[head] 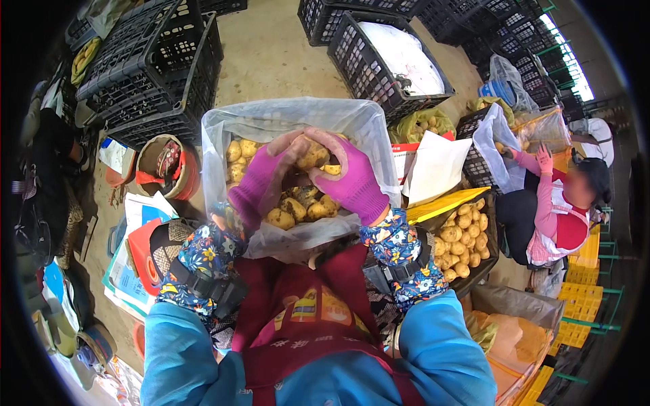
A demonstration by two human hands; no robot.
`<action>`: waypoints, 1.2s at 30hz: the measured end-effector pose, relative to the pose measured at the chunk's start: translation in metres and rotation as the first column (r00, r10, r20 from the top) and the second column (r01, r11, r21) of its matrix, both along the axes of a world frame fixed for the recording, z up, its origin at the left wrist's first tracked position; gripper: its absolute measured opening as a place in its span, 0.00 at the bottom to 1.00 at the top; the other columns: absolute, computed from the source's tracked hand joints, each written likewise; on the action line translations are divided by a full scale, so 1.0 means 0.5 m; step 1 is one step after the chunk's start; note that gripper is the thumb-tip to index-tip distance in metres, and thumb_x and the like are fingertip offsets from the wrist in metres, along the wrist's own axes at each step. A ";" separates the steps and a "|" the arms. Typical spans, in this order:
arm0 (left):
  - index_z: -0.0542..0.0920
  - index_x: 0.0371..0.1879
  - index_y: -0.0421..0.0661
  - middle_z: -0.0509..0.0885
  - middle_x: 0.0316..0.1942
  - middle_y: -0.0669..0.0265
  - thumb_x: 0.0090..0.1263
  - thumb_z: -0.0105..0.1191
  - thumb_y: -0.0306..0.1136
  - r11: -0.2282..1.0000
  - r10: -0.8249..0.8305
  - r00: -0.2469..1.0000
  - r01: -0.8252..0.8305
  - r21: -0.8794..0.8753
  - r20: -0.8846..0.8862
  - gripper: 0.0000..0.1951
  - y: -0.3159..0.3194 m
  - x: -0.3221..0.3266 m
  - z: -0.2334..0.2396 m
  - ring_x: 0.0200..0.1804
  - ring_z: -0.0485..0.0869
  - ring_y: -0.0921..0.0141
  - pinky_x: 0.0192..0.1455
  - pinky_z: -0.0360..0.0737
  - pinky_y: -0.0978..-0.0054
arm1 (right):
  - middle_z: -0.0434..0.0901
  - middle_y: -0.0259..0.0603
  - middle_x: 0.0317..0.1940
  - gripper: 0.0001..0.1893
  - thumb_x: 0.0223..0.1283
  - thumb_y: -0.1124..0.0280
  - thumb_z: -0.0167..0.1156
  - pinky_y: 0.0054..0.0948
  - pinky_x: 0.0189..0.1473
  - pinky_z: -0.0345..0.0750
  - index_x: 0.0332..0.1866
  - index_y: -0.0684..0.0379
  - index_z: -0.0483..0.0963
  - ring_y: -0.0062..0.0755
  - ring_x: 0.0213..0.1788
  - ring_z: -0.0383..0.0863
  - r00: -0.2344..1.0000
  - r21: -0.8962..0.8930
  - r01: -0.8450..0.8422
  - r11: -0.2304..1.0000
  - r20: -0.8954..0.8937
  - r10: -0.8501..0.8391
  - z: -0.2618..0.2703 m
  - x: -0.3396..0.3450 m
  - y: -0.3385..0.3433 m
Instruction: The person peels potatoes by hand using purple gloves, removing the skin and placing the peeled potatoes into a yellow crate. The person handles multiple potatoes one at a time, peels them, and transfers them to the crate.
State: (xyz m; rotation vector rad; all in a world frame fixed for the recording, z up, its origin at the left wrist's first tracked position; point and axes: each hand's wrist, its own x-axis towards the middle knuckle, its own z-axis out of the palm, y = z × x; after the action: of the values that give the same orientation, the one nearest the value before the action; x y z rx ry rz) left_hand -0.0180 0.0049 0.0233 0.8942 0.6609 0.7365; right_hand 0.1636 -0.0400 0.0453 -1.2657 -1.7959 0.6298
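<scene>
My left hand (269,175) and my right hand (350,175), in purple knitted gloves soiled at the fingers, meet over a crate (299,109) lined with clear plastic film. Between them they hold a yellow-skinned potato (311,155) with dirt on it. My right thumb lies along its near side, and the fingers of both hands curl over it from above. Beneath the hands, more potatoes (294,207) lie in the lined crate, several with dark soil patches. The gloves cover part of the crate's contents.
Black plastic crates (152,66) are stacked at the left, beside a bucket (167,165). A crate with a white sheet (401,56) stands ahead. At right are a box of potatoes (462,241), white paper (436,167) and a seated co-worker (553,213) in pink gloves.
</scene>
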 end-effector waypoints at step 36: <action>0.61 0.74 0.43 0.70 0.68 0.55 0.78 0.50 0.48 0.936 -0.216 0.974 0.225 0.269 -0.063 0.32 0.032 0.171 -0.092 0.70 0.71 0.60 0.73 0.66 0.63 | 0.83 0.45 0.46 0.40 0.52 0.62 0.77 0.29 0.51 0.83 0.66 0.66 0.64 0.34 0.47 0.85 0.795 -0.105 0.142 0.984 -0.580 -0.176 -0.009 0.419 -0.276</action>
State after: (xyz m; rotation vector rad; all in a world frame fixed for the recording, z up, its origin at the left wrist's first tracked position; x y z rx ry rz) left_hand 0.0676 0.0207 -0.0225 1.2179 0.4823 0.6204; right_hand 0.3732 -0.1781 0.0409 -1.0833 -1.1485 0.8692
